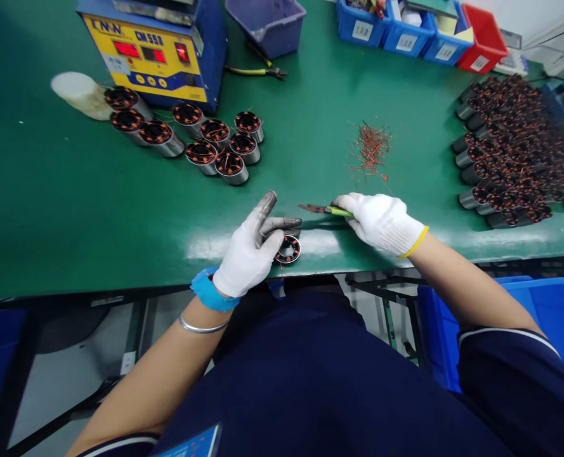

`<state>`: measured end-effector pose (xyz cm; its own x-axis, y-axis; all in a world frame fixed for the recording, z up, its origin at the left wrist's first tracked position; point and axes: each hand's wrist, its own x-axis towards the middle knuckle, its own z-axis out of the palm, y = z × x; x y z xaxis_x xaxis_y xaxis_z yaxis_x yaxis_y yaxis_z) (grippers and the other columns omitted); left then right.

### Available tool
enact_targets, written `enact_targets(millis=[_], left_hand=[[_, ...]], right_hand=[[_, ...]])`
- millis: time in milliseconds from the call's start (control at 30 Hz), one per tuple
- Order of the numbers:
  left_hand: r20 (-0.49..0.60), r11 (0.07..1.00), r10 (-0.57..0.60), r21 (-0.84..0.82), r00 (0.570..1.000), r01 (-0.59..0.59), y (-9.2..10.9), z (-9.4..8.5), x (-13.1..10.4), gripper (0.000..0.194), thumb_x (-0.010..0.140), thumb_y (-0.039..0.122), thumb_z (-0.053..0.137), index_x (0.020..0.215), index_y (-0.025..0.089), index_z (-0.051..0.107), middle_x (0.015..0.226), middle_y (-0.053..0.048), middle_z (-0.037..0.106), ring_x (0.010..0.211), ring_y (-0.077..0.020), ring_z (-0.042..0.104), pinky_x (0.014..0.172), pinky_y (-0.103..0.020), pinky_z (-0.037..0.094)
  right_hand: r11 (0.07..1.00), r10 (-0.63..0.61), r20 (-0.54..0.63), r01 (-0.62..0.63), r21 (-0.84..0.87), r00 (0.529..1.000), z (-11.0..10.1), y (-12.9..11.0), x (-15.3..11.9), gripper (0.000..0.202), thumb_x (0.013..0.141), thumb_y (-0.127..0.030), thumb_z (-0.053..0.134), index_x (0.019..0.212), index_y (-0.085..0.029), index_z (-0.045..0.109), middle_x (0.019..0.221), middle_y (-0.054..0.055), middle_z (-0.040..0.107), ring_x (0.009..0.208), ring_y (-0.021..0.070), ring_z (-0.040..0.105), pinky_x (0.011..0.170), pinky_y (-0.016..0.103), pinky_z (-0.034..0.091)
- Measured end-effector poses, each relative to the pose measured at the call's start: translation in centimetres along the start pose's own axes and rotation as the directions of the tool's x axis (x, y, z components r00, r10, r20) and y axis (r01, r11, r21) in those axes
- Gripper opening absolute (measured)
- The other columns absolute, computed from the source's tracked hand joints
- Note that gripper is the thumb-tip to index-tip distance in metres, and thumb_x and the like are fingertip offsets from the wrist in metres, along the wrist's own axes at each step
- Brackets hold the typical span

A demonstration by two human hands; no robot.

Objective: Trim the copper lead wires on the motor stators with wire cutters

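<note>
- Two gloved hands work at the near edge of the green tabletop (72, 203) in the head view, the only view there is. The left hand (250, 251) is closed around a small motor coil (288, 249), pinning it near the tabletop's front edge with the forefinger stretched out above it.
- The right hand (381, 222) is wrapped around the green handle of a pair of cutters (322, 209), whose tips point left toward the coil but stand clear of it; whether the blades are parted is too small to tell.
- To do this step well, I judge the coil should be kept firmly seated, open face up, so a loose wire end stands free of the winding.
- The cutter tips should then come in low and take only the stray wire, since a nick in the copper winding would likely spoil the part.
- Keeping the left forefinger back from the blades looks wise, as it lies right in their line.
- The coil is a short metal ring, silvery outside, dark within, with copper-coloured windings set around its inner face; the palm hides much of it.
- Farther back, a scatter of copper wire scraps (371, 149) lies on the tabletop, well beyond the cutters.
- At the left rear stands a cluster of similar coils (217, 149) before a yellow and blue machine (153, 51); a large heap of coils (514, 152) fills the right side.
</note>
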<state>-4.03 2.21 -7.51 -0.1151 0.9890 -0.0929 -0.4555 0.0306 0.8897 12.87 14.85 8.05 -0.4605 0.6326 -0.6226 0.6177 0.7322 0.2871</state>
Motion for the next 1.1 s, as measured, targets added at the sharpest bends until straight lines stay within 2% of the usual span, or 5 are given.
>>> enact_targets(millis=[233, 500, 767, 933, 1100], left_hand=[[0.022, 0.996, 0.07, 0.045, 0.997, -0.071, -0.3, -0.1, 0.1, 0.073, 0.092, 0.028, 0.06, 0.156, 0.01, 0.031, 0.119, -0.017, 0.072, 0.114, -0.0246, 0.069, 0.105, -0.042, 0.054], [0.031, 0.996, 0.066, 0.058, 0.997, -0.068, -0.8, -0.2, 0.2, 0.073, 0.093, 0.032, 0.06, 0.157, 0.014, 0.031, 0.124, -0.018, 0.069, 0.118, -0.026, 0.067, 0.106, -0.044, 0.053], [0.041, 0.995, 0.059, 0.081, 0.997, -0.062, -0.6, -0.2, 0.1, 0.073, 0.095, 0.034, 0.058, 0.158, 0.013, 0.028, 0.127, -0.02, 0.068, 0.118, -0.0262, 0.067, 0.106, -0.044, 0.053], [0.035, 0.992, 0.085, 0.086, 0.996, -0.088, -0.8, -0.3, 0.2, 0.071, 0.094, 0.032, 0.059, 0.156, 0.01, 0.031, 0.127, -0.021, 0.067, 0.117, -0.0249, 0.067, 0.105, -0.041, 0.054], [-0.005, 0.988, 0.112, 0.106, 0.994, -0.111, -1.2, -0.3, 0.2, 0.068, 0.093, 0.033, 0.059, 0.155, 0.014, 0.037, 0.142, -0.021, 0.056, 0.116, -0.0251, 0.067, 0.103, -0.04, 0.054]], right_hand=[[0.992, 0.029, 0.075, -0.019, -0.125, 0.997, -1.8, -1.2, -1.1, 0.056, 0.1, -0.033, 0.028, 0.155, -0.031, 0.027, 0.136, 0.015, 0.052, 0.08, 0.0238, 0.065, 0.059, 0.03, 0.036], [0.981, 0.057, 0.04, -0.049, -0.186, 0.998, -2.2, -2.4, -1.2, 0.054, 0.1, -0.032, 0.026, 0.154, -0.028, 0.028, 0.129, 0.017, 0.052, 0.081, 0.0236, 0.063, 0.059, 0.03, 0.038], [0.976, 0.103, 0.037, -0.094, -0.198, 0.994, -2.1, -2.4, -1.5, 0.053, 0.1, -0.033, 0.026, 0.153, -0.027, 0.028, 0.126, 0.016, 0.052, 0.081, 0.0233, 0.061, 0.061, 0.03, 0.038], [0.977, 0.08, 0.021, -0.074, -0.198, 0.997, -2.1, -2.7, -1.3, 0.051, 0.101, -0.034, 0.025, 0.151, -0.026, 0.03, 0.121, 0.016, 0.053, 0.078, 0.0217, 0.061, 0.06, 0.029, 0.036], [0.978, 0.052, -0.002, -0.051, -0.203, 0.999, -2.5, -2.8, -0.8, 0.048, 0.1, -0.037, 0.028, 0.147, -0.027, 0.036, 0.114, 0.013, 0.054, 0.079, 0.0249, 0.063, 0.059, 0.03, 0.039]])
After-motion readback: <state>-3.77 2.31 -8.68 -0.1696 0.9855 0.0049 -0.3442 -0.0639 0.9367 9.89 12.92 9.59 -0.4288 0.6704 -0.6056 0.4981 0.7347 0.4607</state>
